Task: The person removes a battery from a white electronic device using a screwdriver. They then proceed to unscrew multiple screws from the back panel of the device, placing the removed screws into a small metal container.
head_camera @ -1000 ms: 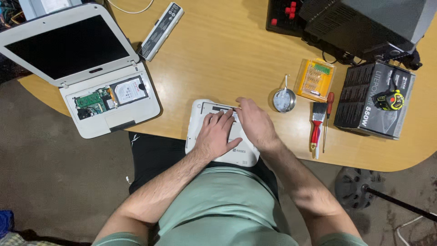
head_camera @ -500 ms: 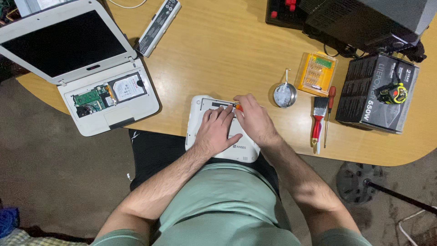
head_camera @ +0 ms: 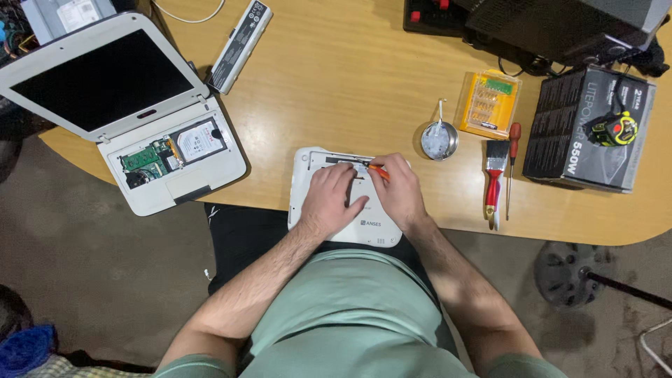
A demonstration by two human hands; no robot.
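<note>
A white laptop cover panel (head_camera: 312,166) lies at the near edge of the wooden table (head_camera: 350,77). My left hand (head_camera: 330,199) rests flat on it, fingers spread, pressing it down. My right hand (head_camera: 400,190) grips a small orange-handled screwdriver (head_camera: 376,170), whose tip points left onto the upper part of the panel. An opened white laptop (head_camera: 133,112) with its circuit board and hard drive exposed sits at the left.
A grey battery pack (head_camera: 240,46) lies behind the laptop. Right of my hands are a small round metal dish (head_camera: 439,140), a yellow bit case (head_camera: 489,103), a red-handled brush (head_camera: 494,180), a thin screwdriver (head_camera: 512,164) and a black box (head_camera: 584,129) with a tape measure (head_camera: 614,129) on it.
My right hand has shifted slightly right on the panel and the orange screwdriver now shows between its fingers. My left hand stays pressed on the panel.
</note>
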